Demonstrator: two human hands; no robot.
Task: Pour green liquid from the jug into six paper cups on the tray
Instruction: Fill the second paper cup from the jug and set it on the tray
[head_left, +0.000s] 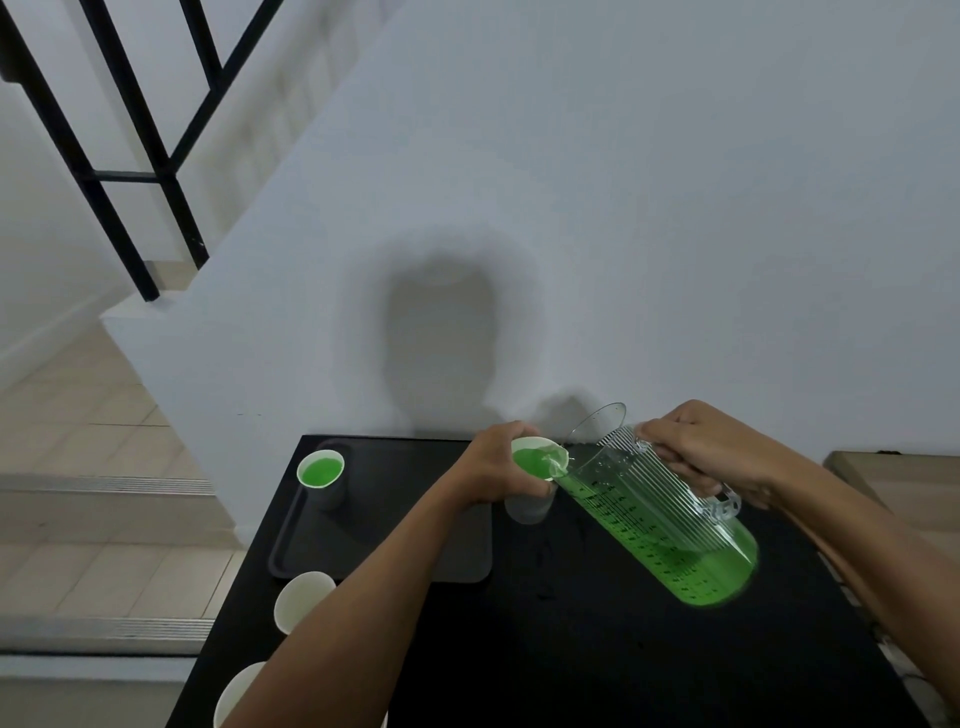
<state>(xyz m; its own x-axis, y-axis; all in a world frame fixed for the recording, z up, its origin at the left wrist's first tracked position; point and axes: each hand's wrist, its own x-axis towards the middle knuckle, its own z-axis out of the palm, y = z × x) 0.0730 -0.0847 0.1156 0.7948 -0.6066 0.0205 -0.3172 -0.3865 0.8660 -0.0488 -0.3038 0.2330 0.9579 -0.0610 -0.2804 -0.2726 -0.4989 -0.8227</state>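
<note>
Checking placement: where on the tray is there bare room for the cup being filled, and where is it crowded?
The tray is bare from the filled cup in its far-left corner across to its right edge; the left forearm crosses its near-right part. Table surface between tray and jug is bare too. Crowded: the table's near-left edge, with two empty cups.

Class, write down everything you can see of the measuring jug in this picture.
The jug looks like clear plastic, with ribbed sides, a black printed measuring scale, a pouring lip and a clear handle. It is tilted steeply over the black table, lip at the rim of a paper cup, green liquid pooled along its lower side and running to the lip. The right hand grips its handle; the left hand holds the cup, not the jug.
</note>
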